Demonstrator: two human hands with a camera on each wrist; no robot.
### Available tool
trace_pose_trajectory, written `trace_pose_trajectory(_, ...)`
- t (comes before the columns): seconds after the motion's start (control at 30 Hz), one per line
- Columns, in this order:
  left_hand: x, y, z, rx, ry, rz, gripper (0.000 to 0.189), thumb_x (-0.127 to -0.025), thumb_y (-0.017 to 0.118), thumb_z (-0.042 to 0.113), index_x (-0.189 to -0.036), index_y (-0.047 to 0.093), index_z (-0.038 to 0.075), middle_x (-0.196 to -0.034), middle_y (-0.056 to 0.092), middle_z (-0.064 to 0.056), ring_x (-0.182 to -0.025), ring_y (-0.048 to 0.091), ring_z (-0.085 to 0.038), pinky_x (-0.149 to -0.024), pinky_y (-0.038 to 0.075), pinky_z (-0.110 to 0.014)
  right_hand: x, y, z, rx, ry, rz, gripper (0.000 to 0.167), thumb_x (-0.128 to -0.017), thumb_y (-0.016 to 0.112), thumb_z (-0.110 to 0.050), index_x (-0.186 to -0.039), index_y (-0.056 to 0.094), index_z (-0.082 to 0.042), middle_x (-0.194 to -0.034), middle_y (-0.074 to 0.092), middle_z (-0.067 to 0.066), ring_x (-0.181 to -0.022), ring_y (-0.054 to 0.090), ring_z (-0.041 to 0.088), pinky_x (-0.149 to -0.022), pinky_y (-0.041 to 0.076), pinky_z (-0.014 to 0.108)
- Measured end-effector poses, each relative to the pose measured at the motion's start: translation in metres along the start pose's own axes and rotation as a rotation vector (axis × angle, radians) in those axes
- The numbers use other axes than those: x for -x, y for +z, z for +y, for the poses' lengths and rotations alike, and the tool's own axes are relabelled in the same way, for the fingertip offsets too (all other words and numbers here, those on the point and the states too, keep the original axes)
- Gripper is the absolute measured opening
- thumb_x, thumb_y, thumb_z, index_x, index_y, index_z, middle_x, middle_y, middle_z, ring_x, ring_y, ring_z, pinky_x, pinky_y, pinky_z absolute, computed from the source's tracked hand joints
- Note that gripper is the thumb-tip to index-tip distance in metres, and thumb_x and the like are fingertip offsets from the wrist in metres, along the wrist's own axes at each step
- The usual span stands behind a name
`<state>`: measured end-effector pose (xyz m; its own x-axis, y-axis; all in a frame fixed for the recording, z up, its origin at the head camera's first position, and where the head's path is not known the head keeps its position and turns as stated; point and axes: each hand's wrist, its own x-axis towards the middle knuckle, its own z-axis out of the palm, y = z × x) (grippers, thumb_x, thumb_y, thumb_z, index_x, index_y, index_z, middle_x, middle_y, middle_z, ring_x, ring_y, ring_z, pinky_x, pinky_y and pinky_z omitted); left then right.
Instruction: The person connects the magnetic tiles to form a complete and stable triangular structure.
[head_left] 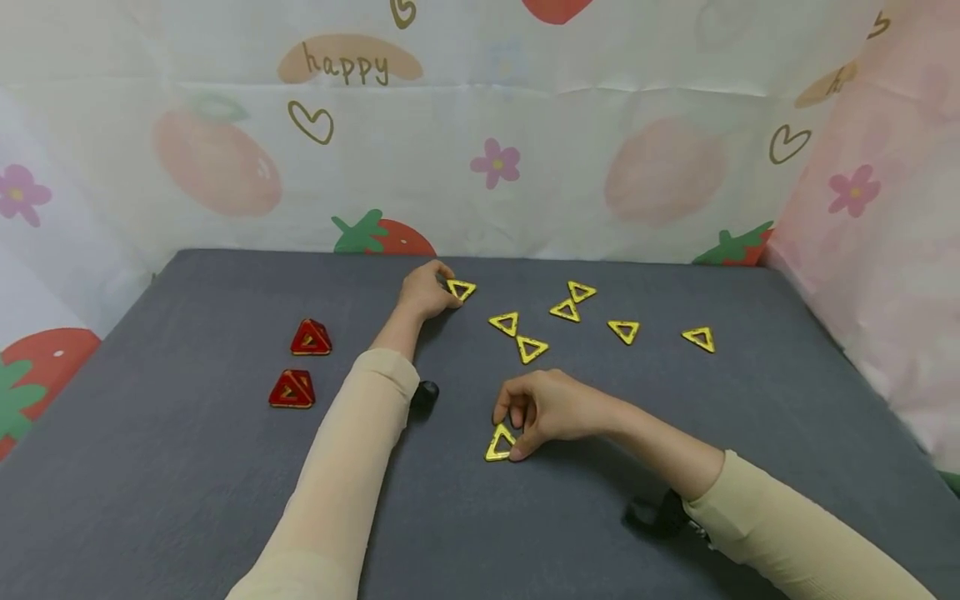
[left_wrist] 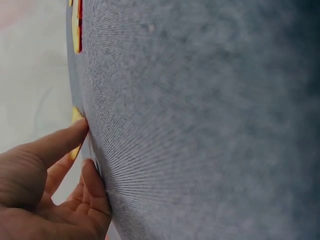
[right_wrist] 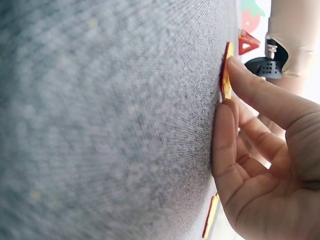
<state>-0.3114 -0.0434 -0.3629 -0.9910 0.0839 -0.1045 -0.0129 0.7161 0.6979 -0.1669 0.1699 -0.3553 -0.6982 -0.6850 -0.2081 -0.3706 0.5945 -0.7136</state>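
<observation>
My left hand (head_left: pixel 426 290) reaches to the far side of the table and pinches a yellow triangle tile (head_left: pixel 468 292) between thumb and fingers. In the left wrist view, the thumb touches that tile's edge, and the fingers partly hide it. Nearer to me, my right hand (head_left: pixel 551 407) pinches another yellow triangle tile (head_left: pixel 492 443) by its sides, with thumb and index finger. The right wrist view shows this tile's thin red side, close to the cloth. Several loose yellow triangle tiles (head_left: pixel 521 350) lie flat between and beyond the hands, some with corners touching.
Two red pyramids (head_left: pixel 303 337) with triangular openings stand on the left of the grey tablecloth (head_left: pixel 187 467). A lone yellow tile (head_left: pixel 712 340) lies farthest right. Patterned curtains (head_left: pixel 420 167) hang behind the table. Black wrist devices (head_left: pixel 426 396) sit under both cuffs.
</observation>
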Motion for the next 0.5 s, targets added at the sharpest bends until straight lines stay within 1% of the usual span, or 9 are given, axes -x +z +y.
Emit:
trace_pose_trajectory(0.07,0.0,0.001,0.001,0.028,-0.012,0.038,0.045,-0.087,0.075,0.013,-0.128,0.058,0.009,-0.125,0.063,-0.017,-0.115,0.058,-0.035,-0.098,0.049,-0.045,0.0,0.0,0.0,0.003,0.001,0.0,0.033,-0.074,0.088,-0.023,-0.1,0.068,-0.017,-0.085,0.062,0.003,-0.064,0.06,0.008,-0.062,0.051,0.023)
trace_pose_trajectory(0.13,0.0,0.001,0.003,0.028,-0.022,0.073,0.042,-0.086,0.075,0.011,-0.125,0.06,0.01,-0.119,0.067,-0.016,-0.109,0.06,-0.033,-0.094,0.05,-0.042,0.0,0.0,-0.001,0.007,0.001,0.002,0.034,-0.074,0.088,-0.024,-0.1,0.068,-0.017,-0.085,0.062,0.003,-0.065,0.06,0.007,-0.062,0.051,0.023)
trace_pose_trajectory(0.23,0.001,0.001,0.006,0.054,-0.041,0.099,0.034,-0.089,0.072,0.011,-0.121,0.062,0.011,-0.111,0.071,-0.016,-0.1,0.065,-0.03,-0.084,0.053,-0.038,0.0,0.0,-0.001,0.003,0.005,0.002,0.034,-0.073,0.088,-0.024,-0.1,0.068,-0.018,-0.085,0.061,0.003,-0.065,0.06,0.008,-0.062,0.051,0.023)
trace_pose_trajectory(0.33,0.004,0.002,0.009,0.081,-0.044,0.115,0.028,-0.092,0.068,0.011,-0.119,0.064,0.012,-0.101,0.074,-0.015,-0.085,0.067,-0.025,-0.071,0.05,-0.031,0.0,0.001,0.0,-0.009,0.01,-0.002,0.033,-0.074,0.088,-0.023,-0.1,0.068,-0.017,-0.085,0.061,0.003,-0.064,0.06,0.008,-0.062,0.052,0.023)
trace_pose_trajectory(0.37,0.006,0.002,0.01,0.095,-0.039,0.114,0.027,-0.093,0.067,0.011,-0.119,0.064,0.012,-0.097,0.074,-0.015,-0.08,0.067,-0.024,-0.067,0.048,-0.029,0.0,0.001,0.0,-0.012,0.011,-0.004,0.033,-0.074,0.088,-0.022,-0.1,0.068,-0.017,-0.085,0.061,0.003,-0.064,0.06,0.008,-0.062,0.052,0.023)
trace_pose_trajectory(0.43,0.01,0.002,0.012,0.11,-0.013,0.109,0.027,-0.093,0.066,0.01,-0.12,0.064,0.012,-0.093,0.073,-0.014,-0.075,0.066,-0.022,-0.062,0.045,-0.026,0.0,0.001,0.0,-0.013,0.015,-0.005,0.033,-0.074,0.088,-0.022,-0.1,0.068,-0.018,-0.084,0.061,0.003,-0.064,0.061,0.008,-0.062,0.052,0.024)
trace_pose_trajectory(0.5,0.015,0.003,0.014,0.124,0.03,0.084,0.027,-0.094,0.064,0.01,-0.121,0.065,0.012,-0.09,0.072,-0.013,-0.075,0.067,-0.024,-0.06,0.047,-0.026,0.001,0.002,0.0,-0.005,0.019,0.0,0.032,-0.074,0.088,-0.023,-0.099,0.068,-0.019,-0.084,0.061,0.001,-0.064,0.06,0.007,-0.062,0.051,0.023)
